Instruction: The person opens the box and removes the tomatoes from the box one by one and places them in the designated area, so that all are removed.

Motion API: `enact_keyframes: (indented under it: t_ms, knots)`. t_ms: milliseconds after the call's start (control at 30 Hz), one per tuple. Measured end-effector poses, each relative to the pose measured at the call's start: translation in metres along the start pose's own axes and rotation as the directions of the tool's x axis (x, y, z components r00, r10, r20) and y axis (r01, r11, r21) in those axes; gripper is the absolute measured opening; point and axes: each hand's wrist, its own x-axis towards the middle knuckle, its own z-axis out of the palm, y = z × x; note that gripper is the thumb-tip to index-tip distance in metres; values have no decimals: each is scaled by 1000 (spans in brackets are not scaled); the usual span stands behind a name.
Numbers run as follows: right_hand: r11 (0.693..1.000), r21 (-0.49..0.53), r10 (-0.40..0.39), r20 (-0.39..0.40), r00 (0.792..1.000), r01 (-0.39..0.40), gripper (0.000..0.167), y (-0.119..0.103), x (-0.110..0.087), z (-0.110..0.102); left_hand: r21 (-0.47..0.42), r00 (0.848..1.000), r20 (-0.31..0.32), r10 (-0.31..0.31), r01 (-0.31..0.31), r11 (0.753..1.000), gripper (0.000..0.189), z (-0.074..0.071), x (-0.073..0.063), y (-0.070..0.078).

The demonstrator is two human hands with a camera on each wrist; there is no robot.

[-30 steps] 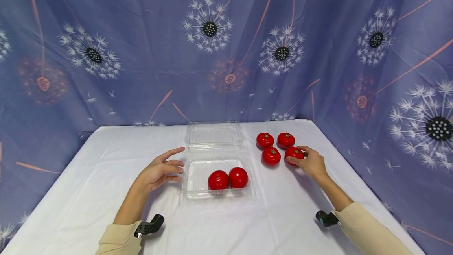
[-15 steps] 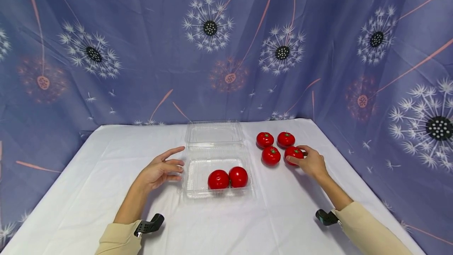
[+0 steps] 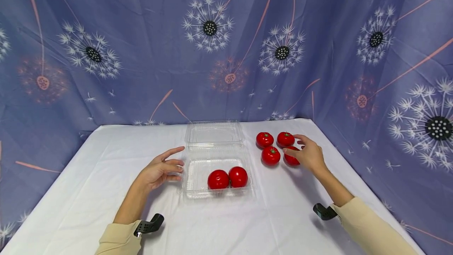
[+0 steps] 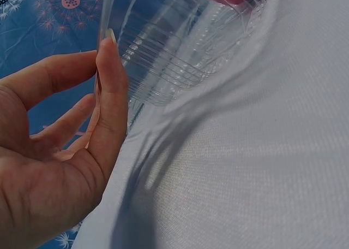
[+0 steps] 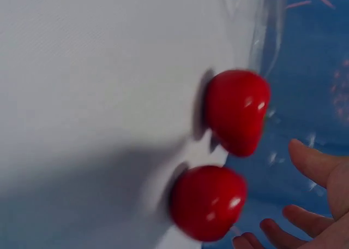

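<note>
A clear plastic hinged box (image 3: 198, 168) lies open on the white cloth, with two red tomatoes (image 3: 228, 179) at its front right. My left hand (image 3: 157, 171) is at the box's left side, fingers loosely extended; in the left wrist view its fingertips (image 4: 110, 52) are right at the clear rim. Several more tomatoes (image 3: 271, 156) stand grouped to the right of the box. Over the nearest right-hand tomato (image 3: 291, 160), partly covering it, is my right hand (image 3: 308, 154). The right wrist view shows that hand with spread fingers, apart from the two tomatoes (image 5: 234, 110) visible there.
The box's lid (image 3: 214, 133) is folded back flat towards the rear edge of the cloth-covered table (image 3: 240, 227). A blue curtain (image 3: 148, 50) with dandelion prints hangs behind and along the sides. A black wrist camera (image 3: 150, 225) is strapped to each forearm.
My right hand's fingers have come off the nearest right-hand tomato; the hand has risen slightly and moved a little up and left. My left hand and the box have stayed in place.
</note>
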Motion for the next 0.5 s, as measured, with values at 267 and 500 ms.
enact_keyframes:
  t_ms: [267, 500]
  knots:
    - [993, 106, -60, 37, 997, 56, 70, -46, -11, 9, 9, 1000, 3, -8, 8, 1000, 81, 0, 0, 1]
    - [971, 200, -167, 161, 973, 134, 65, -90, -21, 35, 3, 1000, 6, -7, 7, 1000, 84, -1, 0, 2]
